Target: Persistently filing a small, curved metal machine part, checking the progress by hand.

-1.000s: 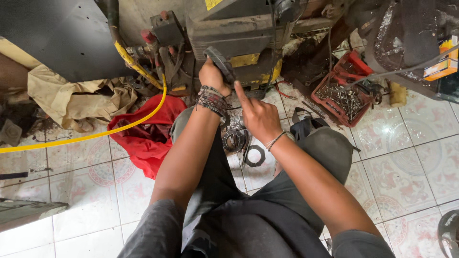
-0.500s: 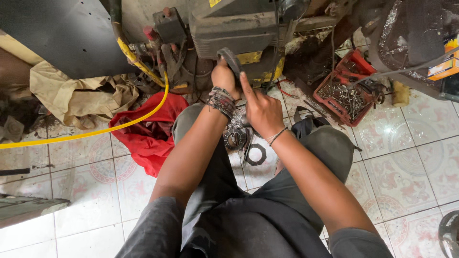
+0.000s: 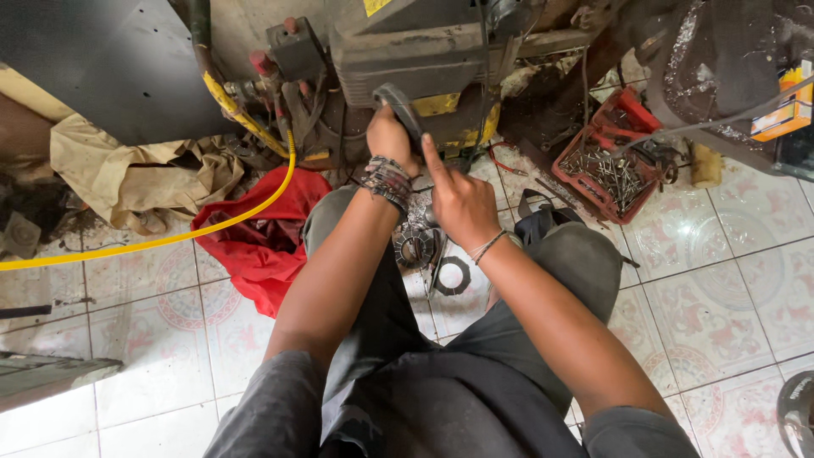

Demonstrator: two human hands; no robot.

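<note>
I sit on a tiled floor facing a grimy grey and yellow machine (image 3: 424,59). My left hand (image 3: 388,140), with several bracelets on the wrist, is closed around a dark curved handle (image 3: 400,106) at the machine's front. Just to its right, my right hand (image 3: 458,199) has its index finger stretched up toward the handle and the other fingers curled; whether it holds anything is hidden. On the floor between my knees lie a toothed round metal part (image 3: 415,248) and a dark metal ring (image 3: 453,276).
A yellow hose (image 3: 153,242) runs from the machine across the floor to the left over a red cloth (image 3: 254,246). A beige cloth (image 3: 127,178) lies at the left. A red tray of nails and bolts (image 3: 606,170) sits at the right, near an orange box (image 3: 784,106).
Both hands have stayed at the handle. My right hand has shifted slightly closer to the left hand, and the camera view has moved a little.
</note>
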